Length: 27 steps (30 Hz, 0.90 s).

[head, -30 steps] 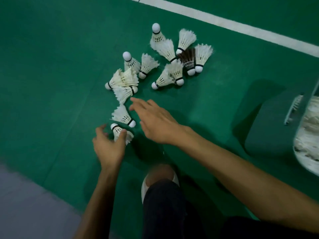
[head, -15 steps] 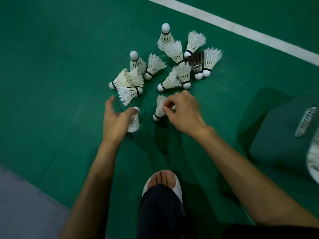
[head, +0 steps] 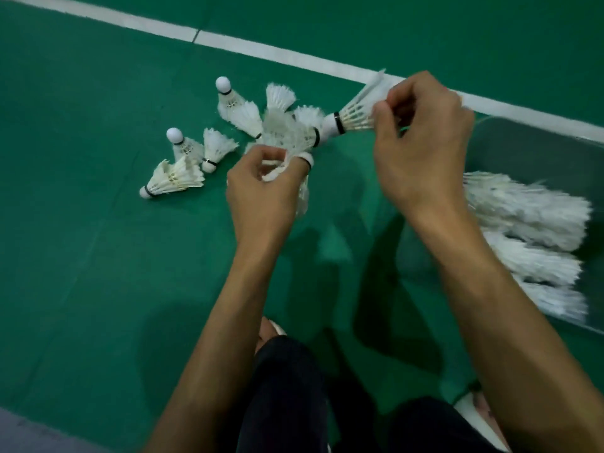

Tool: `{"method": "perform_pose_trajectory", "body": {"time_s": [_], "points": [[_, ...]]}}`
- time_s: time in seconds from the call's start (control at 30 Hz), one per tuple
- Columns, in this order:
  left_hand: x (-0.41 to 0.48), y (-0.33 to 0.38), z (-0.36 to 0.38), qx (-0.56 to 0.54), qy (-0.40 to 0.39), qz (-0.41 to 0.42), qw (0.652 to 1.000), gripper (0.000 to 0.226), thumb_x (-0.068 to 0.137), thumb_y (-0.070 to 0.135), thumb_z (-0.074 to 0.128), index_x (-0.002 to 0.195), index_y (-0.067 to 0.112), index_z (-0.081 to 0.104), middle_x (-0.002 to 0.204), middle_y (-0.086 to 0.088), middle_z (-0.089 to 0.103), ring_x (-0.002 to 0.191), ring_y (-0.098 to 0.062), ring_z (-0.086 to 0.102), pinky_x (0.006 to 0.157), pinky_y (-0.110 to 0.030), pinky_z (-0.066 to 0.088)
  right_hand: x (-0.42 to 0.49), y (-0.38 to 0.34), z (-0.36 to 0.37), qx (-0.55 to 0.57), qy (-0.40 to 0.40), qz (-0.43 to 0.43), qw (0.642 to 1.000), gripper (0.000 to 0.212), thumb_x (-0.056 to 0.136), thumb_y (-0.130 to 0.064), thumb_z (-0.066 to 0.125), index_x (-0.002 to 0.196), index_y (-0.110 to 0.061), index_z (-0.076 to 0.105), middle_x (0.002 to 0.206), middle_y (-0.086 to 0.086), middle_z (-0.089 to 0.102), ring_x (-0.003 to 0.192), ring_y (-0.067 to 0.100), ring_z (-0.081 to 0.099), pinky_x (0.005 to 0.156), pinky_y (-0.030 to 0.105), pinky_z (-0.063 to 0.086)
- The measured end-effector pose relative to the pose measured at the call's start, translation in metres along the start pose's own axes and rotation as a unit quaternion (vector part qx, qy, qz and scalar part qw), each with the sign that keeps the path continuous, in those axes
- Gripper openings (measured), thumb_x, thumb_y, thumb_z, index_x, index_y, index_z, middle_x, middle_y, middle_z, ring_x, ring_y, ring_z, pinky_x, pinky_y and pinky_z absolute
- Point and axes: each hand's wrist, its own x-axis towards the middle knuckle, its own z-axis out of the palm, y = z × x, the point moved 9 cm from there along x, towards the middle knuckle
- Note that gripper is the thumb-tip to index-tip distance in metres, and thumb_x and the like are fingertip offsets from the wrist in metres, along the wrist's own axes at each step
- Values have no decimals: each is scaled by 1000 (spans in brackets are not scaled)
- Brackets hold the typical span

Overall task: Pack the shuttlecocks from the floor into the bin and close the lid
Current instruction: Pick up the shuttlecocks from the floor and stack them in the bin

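Shuttlecock (head: 351,114) held in the air. Long axis slanted: cork lower-left, feathers upper-right. Right hand (head: 421,142) grip pinches its feathers. Left hand (head: 261,194) grip is curled round second shuttlecock (head: 303,197), feathers hanging down. Loose shuttlecocks (head: 242,116) lie on floor (head: 98,256) behind. Bin (head: 539,148) to the right, part-filled.

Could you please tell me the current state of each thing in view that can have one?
Left hand, grip curled round a first shuttlecock.
Right hand, pinches a second shuttlecock by its feathers.
Floor shuttlecocks, not yet packed; two stand cork up, others lie on their sides.
Bin, open, with packed shuttlecocks lying in rows inside.
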Motion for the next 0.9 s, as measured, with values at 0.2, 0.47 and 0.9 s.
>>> {"method": "perform_pose_trajectory", "body": {"time_s": [0.2, 0.47, 0.9], "points": [[-71, 74, 113, 3, -141, 111, 984, 13, 77, 31, 78, 83, 20, 73, 81, 4, 73, 69, -11, 62, 60, -28, 49, -15, 103, -156, -16, 132, 131, 982, 6, 80, -26, 65, 78, -26, 71, 67, -14, 68, 62, 1, 68, 65, 18, 56], [-144, 71, 226, 176, -250, 174, 936, 20, 78, 40, 79, 92, 26, 74, 70, 16, 68, 59, 17, 59, 54, -9, 43, -48, 231, -265, -227, 149, 314, 910, 21, 82, -27, 64, 94, -18, 78, 95, 12, 77, 93, 35, 71, 82, 33, 55], [-147, 33, 237, 351, -281, 154, 880, 24, 76, 40, 74, 95, 27, 75, 67, 12, 61, 73, -17, 64, 60, -26, 41, -29, 316, -176, -96, 42, 417, 903, 13, 95, -7, 54, 96, -5, 67, 93, 6, 61, 87, 24, 62, 76, 22, 42]]}}
